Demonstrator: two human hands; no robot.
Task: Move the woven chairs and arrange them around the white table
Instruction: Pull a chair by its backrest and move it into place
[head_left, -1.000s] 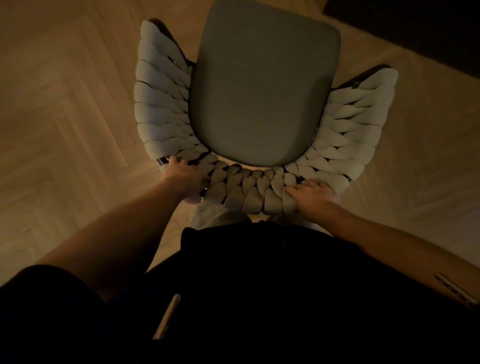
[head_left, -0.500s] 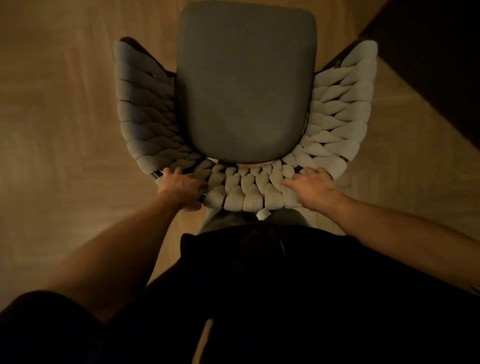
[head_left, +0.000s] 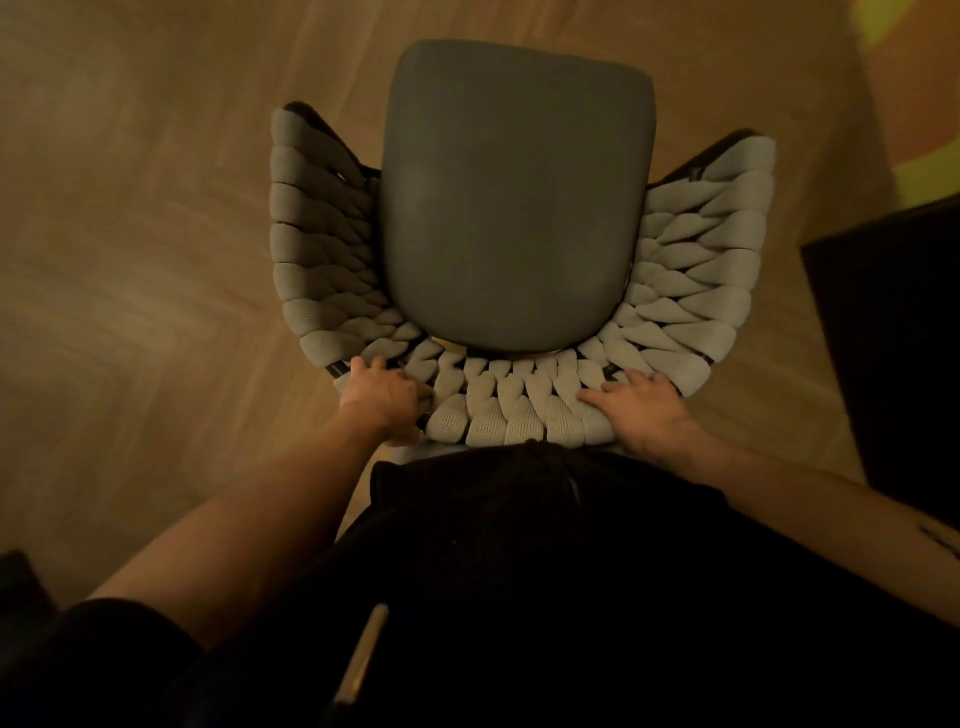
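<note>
I look straight down on a woven chair (head_left: 691, 270) with a pale braided backrest that curves round a grey seat cushion (head_left: 514, 197). My left hand (head_left: 382, 397) grips the top rail of the backrest at its left rear corner, fingers curled over the weave. At the right rear my right hand (head_left: 641, 410) holds the rail the same way. The chair stands directly in front of my body. Its legs are hidden under the seat. No white table is in view.
Wooden herringbone floor (head_left: 130, 260) lies all round the chair. A dark block-like object (head_left: 893, 338) stands close on the right. At the top right corner is a bright yellow and orange patch (head_left: 914, 78). My dark clothing fills the lower part of the frame.
The chair has turned and travelled across the floor with both hands still on the backrest. The dark area has shifted from the upper right to the right side, and a bright patch has appeared.
</note>
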